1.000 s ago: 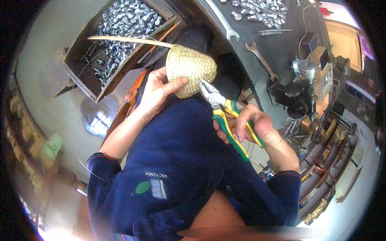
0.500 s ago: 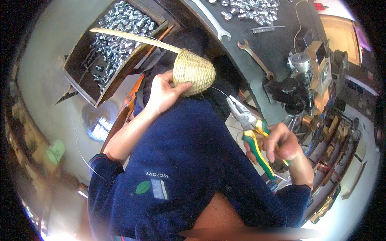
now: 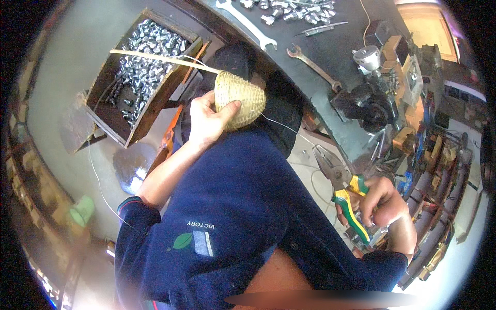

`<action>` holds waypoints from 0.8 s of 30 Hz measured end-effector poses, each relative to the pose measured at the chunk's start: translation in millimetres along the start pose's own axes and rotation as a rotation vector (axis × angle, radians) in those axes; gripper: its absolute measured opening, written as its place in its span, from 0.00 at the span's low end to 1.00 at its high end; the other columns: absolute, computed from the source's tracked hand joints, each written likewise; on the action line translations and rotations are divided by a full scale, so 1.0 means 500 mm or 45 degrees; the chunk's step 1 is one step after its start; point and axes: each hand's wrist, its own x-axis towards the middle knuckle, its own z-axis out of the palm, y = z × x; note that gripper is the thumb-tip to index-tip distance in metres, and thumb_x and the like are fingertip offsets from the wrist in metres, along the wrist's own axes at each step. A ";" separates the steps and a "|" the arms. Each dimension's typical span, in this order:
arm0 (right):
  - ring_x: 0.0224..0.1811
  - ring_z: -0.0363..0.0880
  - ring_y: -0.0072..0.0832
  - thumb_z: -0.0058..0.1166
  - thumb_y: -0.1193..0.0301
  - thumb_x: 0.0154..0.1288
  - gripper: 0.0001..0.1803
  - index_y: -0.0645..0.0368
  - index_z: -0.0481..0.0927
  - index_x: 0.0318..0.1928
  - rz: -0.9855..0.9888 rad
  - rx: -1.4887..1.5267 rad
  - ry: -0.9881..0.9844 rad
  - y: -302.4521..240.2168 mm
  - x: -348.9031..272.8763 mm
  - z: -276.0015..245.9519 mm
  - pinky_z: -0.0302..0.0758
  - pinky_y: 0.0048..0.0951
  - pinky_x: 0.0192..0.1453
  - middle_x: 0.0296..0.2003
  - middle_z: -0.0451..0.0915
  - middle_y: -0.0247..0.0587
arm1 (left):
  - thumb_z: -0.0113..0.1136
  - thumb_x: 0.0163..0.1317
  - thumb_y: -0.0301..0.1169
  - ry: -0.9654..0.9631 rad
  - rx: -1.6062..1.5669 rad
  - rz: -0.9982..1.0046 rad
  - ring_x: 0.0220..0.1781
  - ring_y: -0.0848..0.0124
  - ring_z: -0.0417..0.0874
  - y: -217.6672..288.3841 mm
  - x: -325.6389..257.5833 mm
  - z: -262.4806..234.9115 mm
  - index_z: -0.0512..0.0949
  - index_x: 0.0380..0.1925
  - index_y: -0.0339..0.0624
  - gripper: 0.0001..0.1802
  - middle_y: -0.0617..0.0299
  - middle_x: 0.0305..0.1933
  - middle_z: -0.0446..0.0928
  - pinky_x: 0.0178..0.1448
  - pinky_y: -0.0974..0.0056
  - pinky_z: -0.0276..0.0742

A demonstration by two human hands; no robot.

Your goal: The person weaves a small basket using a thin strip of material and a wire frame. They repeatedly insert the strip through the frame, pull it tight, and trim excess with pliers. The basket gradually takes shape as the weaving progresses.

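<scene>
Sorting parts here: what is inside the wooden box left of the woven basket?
The wooden box is heaped with shiny metal fittings. A long pale strip crosses above them. The box floor is covered.

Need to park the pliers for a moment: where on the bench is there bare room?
The dark workbench is bare between the silver spanner and the rusty spanner. It is crowded at the far edge with metal fittings and at the right with machine parts. The wooden box is full.
</scene>
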 end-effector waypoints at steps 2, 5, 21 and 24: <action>0.39 0.79 0.42 0.59 0.67 0.40 0.11 0.63 0.77 0.14 -0.031 0.030 -0.004 -0.009 0.005 0.000 0.73 0.35 0.43 0.36 0.79 0.56 | 0.62 0.54 0.25 0.012 -0.090 -0.063 0.34 0.77 0.82 0.006 -0.006 0.001 0.81 0.37 0.32 0.10 0.58 0.34 0.83 0.41 0.69 0.77; 0.38 0.79 0.44 0.60 0.65 0.42 0.14 0.65 0.77 0.14 -0.220 0.115 -0.015 -0.003 0.008 -0.007 0.74 0.35 0.40 0.37 0.78 0.60 | 0.62 0.55 0.25 -0.077 -0.258 -0.057 0.34 0.77 0.81 0.001 -0.015 -0.004 0.81 0.37 0.32 0.10 0.58 0.34 0.83 0.41 0.69 0.77; 0.41 0.78 0.35 0.56 0.70 0.44 0.07 0.61 0.77 0.18 -0.015 -0.318 -0.075 0.003 -0.016 0.020 0.71 0.32 0.46 0.35 0.83 0.44 | 0.64 0.51 0.25 0.086 0.268 0.380 0.36 0.74 0.82 -0.004 0.014 -0.002 0.81 0.37 0.33 0.12 0.56 0.35 0.83 0.42 0.68 0.76; 0.39 0.79 0.36 0.56 0.69 0.46 0.08 0.61 0.77 0.19 -0.135 -0.484 -0.154 -0.008 0.009 0.017 0.71 0.32 0.44 0.35 0.83 0.43 | 0.64 0.53 0.25 0.138 0.234 0.484 0.37 0.73 0.82 0.006 0.051 0.008 0.81 0.37 0.33 0.11 0.55 0.36 0.83 0.43 0.68 0.76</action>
